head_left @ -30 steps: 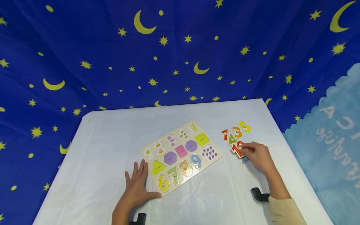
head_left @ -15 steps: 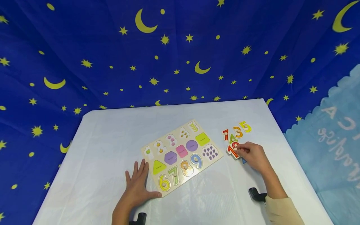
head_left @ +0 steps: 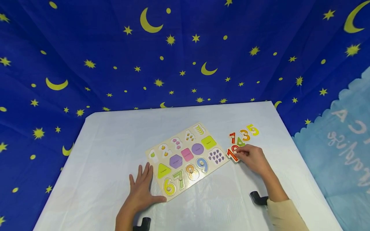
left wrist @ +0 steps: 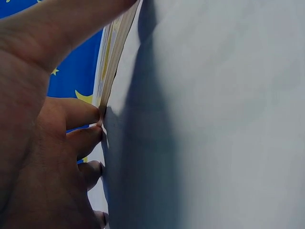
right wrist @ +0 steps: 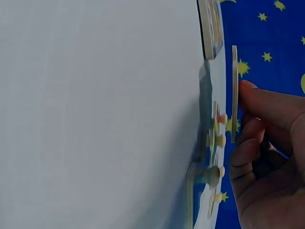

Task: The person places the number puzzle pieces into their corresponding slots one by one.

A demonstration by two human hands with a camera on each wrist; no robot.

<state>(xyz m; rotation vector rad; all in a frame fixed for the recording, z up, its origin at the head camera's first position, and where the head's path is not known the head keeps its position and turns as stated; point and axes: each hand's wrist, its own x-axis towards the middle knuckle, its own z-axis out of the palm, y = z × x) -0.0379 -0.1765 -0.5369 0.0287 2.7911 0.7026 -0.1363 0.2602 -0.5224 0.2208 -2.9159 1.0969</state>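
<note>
Red digits mark the 10 piece, its knob pinched in the fingers of the right hand, right of the frame's centre, raised above the white counter by the puzzle board's right corner. Lower left of centre, the left hand has extended fingers touching the board. Orange 3 and yellow 5 lie farther right.

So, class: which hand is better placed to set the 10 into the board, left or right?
Right, I'd judge. The right hand pinches the 10, raised, close to the board near its grapes. The left hand rests at the board's opposite edge, holding no piece, probably better for steadying it.
</note>
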